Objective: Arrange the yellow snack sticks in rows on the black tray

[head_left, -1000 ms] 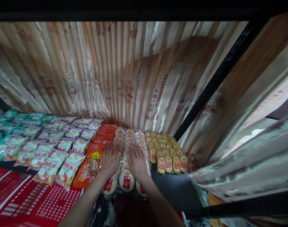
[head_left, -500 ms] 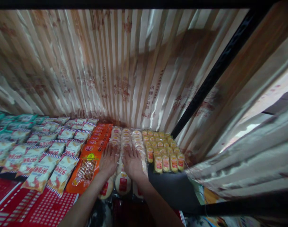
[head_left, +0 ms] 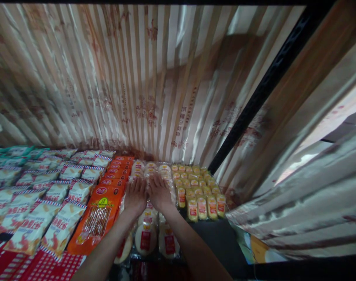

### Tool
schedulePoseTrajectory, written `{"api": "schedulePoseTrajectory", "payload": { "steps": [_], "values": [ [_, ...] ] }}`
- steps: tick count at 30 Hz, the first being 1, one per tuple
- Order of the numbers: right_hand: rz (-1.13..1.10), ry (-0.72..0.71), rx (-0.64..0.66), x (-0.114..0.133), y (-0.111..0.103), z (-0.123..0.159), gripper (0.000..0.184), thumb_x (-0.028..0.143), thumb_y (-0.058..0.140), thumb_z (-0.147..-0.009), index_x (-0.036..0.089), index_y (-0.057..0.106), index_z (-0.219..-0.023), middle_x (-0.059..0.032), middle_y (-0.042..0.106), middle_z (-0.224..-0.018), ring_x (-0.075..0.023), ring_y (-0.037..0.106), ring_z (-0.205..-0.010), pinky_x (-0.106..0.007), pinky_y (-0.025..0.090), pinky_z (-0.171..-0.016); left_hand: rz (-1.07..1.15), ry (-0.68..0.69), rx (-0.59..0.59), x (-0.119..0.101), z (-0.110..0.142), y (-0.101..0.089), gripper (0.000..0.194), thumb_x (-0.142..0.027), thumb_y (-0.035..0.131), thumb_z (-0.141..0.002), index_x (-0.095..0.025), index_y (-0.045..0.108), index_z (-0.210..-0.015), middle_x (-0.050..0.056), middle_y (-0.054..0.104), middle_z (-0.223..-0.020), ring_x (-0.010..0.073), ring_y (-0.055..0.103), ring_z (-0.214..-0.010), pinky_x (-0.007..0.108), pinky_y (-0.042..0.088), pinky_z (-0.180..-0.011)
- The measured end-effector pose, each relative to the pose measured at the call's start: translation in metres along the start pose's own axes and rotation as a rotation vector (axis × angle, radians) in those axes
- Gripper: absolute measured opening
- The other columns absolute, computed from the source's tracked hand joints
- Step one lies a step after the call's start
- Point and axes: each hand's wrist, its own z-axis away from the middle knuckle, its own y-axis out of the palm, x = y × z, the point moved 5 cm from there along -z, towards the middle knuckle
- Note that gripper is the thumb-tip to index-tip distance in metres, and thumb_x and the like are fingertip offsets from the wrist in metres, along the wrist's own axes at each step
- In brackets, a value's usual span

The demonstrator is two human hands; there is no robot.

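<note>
My left hand (head_left: 136, 196) and my right hand (head_left: 159, 193) lie side by side, palms down with fingers stretched out, on the rows of clear packs of round pale cakes with red labels (head_left: 145, 239). The hands nearly touch each other. Both are open and flat and hold nothing. Left of my left hand lies a column of orange snack packs (head_left: 96, 218). Right of my right hand sit rows of small yellow packs (head_left: 201, 194).
White bags with red-and-blue edging (head_left: 34, 222) fill the left of the shelf, with green bags (head_left: 11, 151) at the far back left. Striped shiny fabric (head_left: 131, 86) hangs behind. A black post (head_left: 254, 105) runs diagonally at the right. A red patterned surface (head_left: 46, 267) lies in front.
Both hands have slid farther back along the cake packs and moved closer together, so more of the front packs show. The view has shifted a little to the right.
</note>
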Motion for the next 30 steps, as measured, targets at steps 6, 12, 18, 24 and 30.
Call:
{"api": "schedulePoseTrajectory", "payload": {
  "steps": [6,12,18,24,30],
  "values": [
    [-0.007,0.003,-0.050,-0.002,-0.006,-0.003,0.046,0.032,0.030,-0.093,0.018,0.039,-0.135,-0.0094,0.036,-0.143,-0.0235,0.020,-0.136,-0.043,0.017,-0.107,-0.020,-0.023,0.000,-0.001,-0.003,-0.005,0.048,-0.029,0.027,-0.089,-0.015,0.039,-0.134,0.013,0.037,-0.142,0.0274,0.027,-0.134,0.052,0.024,-0.106],
    [0.047,0.060,-0.054,-0.020,-0.003,-0.015,0.045,0.031,0.031,-0.092,0.017,0.042,-0.133,-0.0107,0.037,-0.142,-0.0260,0.023,-0.134,-0.044,0.020,-0.106,-0.059,0.041,-0.048,-0.012,-0.008,-0.008,0.047,-0.030,0.028,-0.090,-0.018,0.041,-0.133,0.011,0.040,-0.140,0.0256,0.031,-0.132,0.048,0.026,-0.105],
    [0.074,0.043,-0.073,-0.023,0.006,-0.018,0.046,0.032,0.034,-0.091,0.016,0.041,-0.134,-0.0125,0.038,-0.141,-0.0271,0.025,-0.134,-0.045,0.021,-0.105,-0.061,0.025,-0.017,-0.012,-0.009,-0.003,0.048,-0.032,0.026,-0.091,-0.016,0.038,-0.135,0.013,0.039,-0.140,0.0257,0.032,-0.132,0.046,0.027,-0.106],
    [-0.012,-0.005,-0.206,-0.021,-0.018,0.006,0.046,0.028,0.034,-0.091,0.018,0.040,-0.135,-0.0107,0.036,-0.143,-0.0255,0.023,-0.135,-0.044,0.024,-0.106,-0.041,0.014,-0.089,-0.012,0.005,-0.020,0.047,-0.034,0.029,-0.090,-0.019,0.042,-0.132,0.011,0.039,-0.141,0.0271,0.030,-0.132,0.050,0.026,-0.105],
    [-0.043,-0.043,-0.403,-0.016,-0.026,0.088,0.045,0.024,0.031,-0.091,0.013,0.040,-0.134,-0.0125,0.037,-0.142,-0.0239,0.024,-0.135,-0.044,0.030,-0.106,-0.023,0.020,-0.316,-0.005,0.070,-0.030,0.052,-0.035,0.038,-0.086,-0.015,0.039,-0.134,0.014,0.035,-0.143,0.0291,0.023,-0.135,0.047,0.027,-0.106]
  ]
}}
